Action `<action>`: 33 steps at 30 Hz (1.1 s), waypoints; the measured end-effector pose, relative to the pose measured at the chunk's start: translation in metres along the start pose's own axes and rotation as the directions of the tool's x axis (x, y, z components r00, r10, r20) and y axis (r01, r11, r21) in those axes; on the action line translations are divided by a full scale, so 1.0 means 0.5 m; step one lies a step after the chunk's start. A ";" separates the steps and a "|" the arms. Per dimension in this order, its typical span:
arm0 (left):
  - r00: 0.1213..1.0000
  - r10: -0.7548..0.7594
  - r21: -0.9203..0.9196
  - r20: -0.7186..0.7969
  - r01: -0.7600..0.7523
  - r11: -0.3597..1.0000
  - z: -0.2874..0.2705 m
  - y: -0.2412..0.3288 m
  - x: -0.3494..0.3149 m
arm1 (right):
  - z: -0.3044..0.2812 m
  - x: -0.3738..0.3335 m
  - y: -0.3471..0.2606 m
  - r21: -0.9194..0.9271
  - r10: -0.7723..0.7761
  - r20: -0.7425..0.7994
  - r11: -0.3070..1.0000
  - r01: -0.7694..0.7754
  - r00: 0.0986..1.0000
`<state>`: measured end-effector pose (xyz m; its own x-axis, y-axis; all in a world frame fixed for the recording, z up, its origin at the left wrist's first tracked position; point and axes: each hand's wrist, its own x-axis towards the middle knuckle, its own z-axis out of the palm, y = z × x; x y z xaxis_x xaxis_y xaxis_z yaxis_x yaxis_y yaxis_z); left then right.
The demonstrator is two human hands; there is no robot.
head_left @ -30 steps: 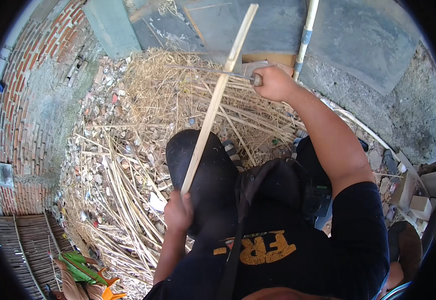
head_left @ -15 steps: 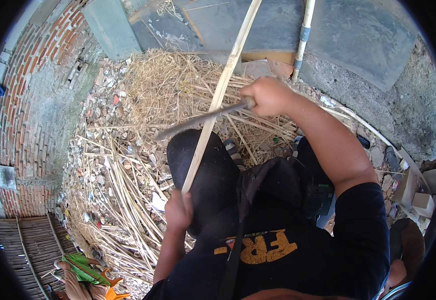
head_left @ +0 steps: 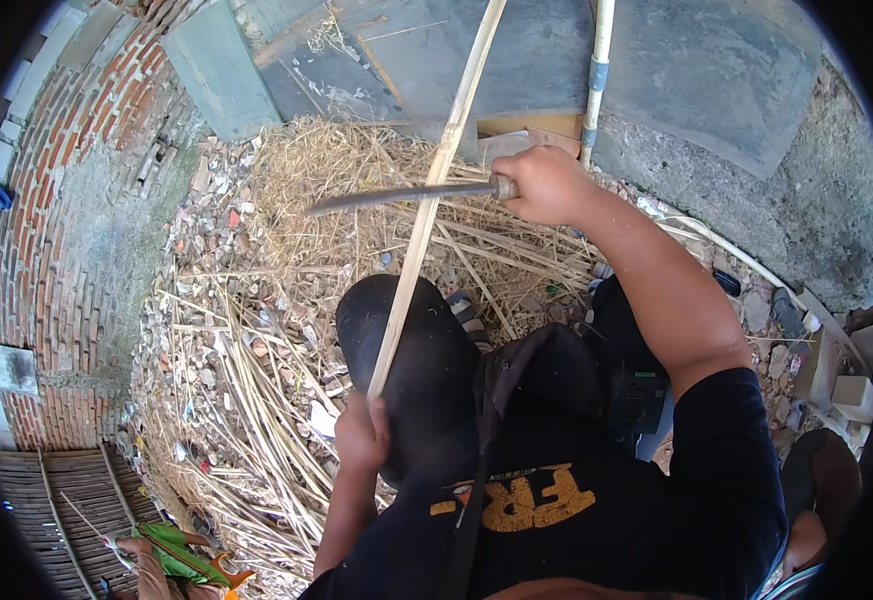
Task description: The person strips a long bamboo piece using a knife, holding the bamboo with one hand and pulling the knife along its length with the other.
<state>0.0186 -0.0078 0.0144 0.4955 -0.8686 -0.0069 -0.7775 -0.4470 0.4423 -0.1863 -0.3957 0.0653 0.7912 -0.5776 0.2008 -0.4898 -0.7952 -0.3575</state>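
My left hand [head_left: 361, 437] is closed round the lower end of a long pale bamboo strip [head_left: 408, 285]. The strip slants up and away over my black-covered knee, and its far end passes beyond the top of the view. In my right hand [head_left: 546, 187] is the handle of a machete [head_left: 381, 199], its dark blade pointing left. The blade crosses the strip around mid-length and appears to touch it.
Split strips [head_left: 266, 420] lie heaped on rubble to the left. Curly shavings [head_left: 331, 190] pile up ahead, below grey boards [head_left: 516, 60] and an upright pipe [head_left: 597, 85]. A brick wall [head_left: 66, 240] stands left. Another person in green [head_left: 178, 553] is at lower left.
My right hand has shifted the machete farther up the strip, away from my left hand, and the blade now lies more level. My left hand keeps its grip.
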 end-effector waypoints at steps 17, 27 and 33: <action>0.999 -0.026 0.026 -0.021 0.027 0.999 0.012 -0.007 -0.003 | 0.022 0.010 0.020 0.150 0.014 -0.036 0.989 -0.009 0.999; 0.998 -0.032 0.037 -0.047 0.034 0.999 0.018 -0.005 -0.002 | 0.008 0.015 0.020 0.032 0.013 0.112 0.999 -0.017 0.994; 0.998 -0.026 0.045 -0.058 0.028 0.999 0.012 -0.001 -0.002 | 0.010 0.008 0.020 0.057 0.018 0.022 0.998 -0.020 1.000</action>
<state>0.0160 -0.0080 0.0087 0.5370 -0.8429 0.0339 -0.7799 -0.4808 0.4008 -0.1864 -0.4051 0.0581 0.7899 -0.5880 0.1742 -0.4836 -0.7720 -0.4125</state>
